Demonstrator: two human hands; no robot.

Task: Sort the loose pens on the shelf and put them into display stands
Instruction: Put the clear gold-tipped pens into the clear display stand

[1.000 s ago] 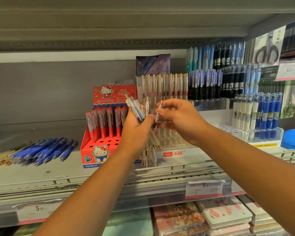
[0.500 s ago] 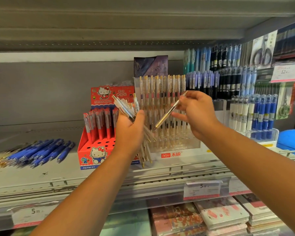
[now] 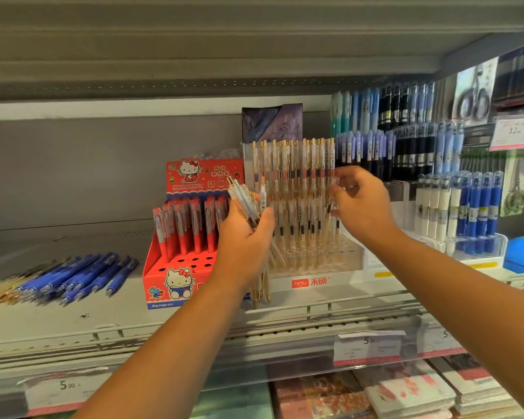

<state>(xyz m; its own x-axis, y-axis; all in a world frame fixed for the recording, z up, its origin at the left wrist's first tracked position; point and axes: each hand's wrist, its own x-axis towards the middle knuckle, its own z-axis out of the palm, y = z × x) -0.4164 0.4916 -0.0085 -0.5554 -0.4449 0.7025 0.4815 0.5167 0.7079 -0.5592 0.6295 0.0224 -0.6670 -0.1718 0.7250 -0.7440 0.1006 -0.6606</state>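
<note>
A pen bundle is gripped by the left hand; a single pen is pinched by the right hand at the stand's right edge.

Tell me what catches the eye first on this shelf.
The two hands at centre stand out: the left hand grips a bundle of clear gold-trimmed pens, while the right hand reaches to the clear pen stand filled with matching pens. Left of them stands a bright red Hello Kitty stand. Further left, a heap of loose blue pens lies flat on the shelf.
</note>
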